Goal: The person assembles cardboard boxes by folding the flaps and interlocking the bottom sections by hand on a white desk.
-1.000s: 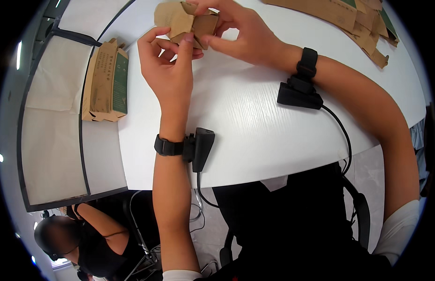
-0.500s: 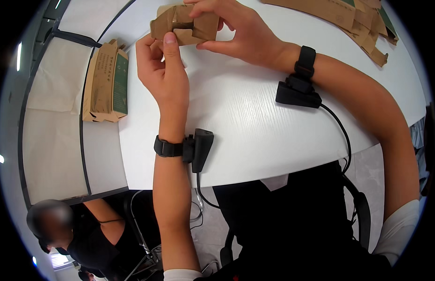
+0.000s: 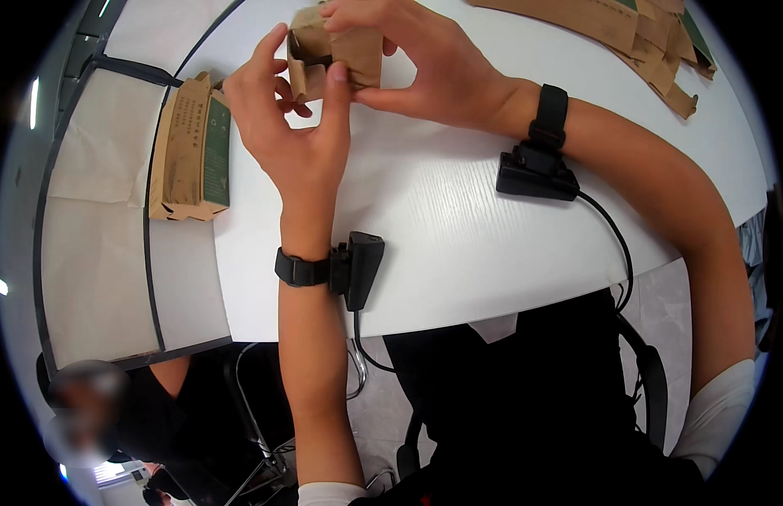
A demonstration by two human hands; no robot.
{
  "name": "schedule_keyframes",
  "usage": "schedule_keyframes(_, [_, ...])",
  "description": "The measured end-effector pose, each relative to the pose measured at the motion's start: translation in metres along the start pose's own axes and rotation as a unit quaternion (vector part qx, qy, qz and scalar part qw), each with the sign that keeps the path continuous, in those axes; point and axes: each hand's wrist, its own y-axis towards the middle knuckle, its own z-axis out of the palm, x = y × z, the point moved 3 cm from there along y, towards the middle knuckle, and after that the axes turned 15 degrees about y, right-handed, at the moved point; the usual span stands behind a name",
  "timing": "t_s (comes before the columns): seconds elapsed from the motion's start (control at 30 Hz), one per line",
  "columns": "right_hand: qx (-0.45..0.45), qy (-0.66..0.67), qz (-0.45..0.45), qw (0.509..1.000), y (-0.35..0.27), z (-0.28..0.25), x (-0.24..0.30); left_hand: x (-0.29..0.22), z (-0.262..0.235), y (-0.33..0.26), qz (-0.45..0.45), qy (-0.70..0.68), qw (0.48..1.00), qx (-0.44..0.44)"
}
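Observation:
Above the far part of the table I hold a small brown cardboard box [image 3: 359, 61], its end facing left with flaps standing open and a dark hollow inside. My right hand [image 3: 425, 72] grips it from the right, fingers over the top edge and thumb along the lower edge. My left hand [image 3: 294, 139] is at the open end, its thumb pressed on the box beside the flaps. The left fingers curve round the left side, partly behind a flap. Each wrist wears a black strap with a small black device.
A brown and green carton [image 3: 189, 152] stands at the left table edge by a pale partition [image 3: 96, 270]. Flattened cardboard pieces [image 3: 636, 38] lie at the far right of the white table [image 3: 442, 244]. Black cables hang from the wrist devices. Another person [image 3: 113, 413] sits at lower left.
The box has turned so that its open end faces left and shows its hollow. My left fingers have spread wider, and the thumb has shifted right along the box. The other person has moved slightly.

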Motion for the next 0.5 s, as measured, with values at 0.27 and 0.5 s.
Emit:
schedule_keyframes(0.27, [0.044,0.01,-0.018,0.999,-0.0033,0.0024,0.0002,0.0028,0.0046,-0.003,-0.062,0.001,0.998,0.002])
schedule_keyframes(0.5, [0.052,-0.049,0.022,0.997,-0.0031,0.0001,0.0015,0.0073,0.0059,-0.0066,-0.106,-0.058,0.993,0.002])
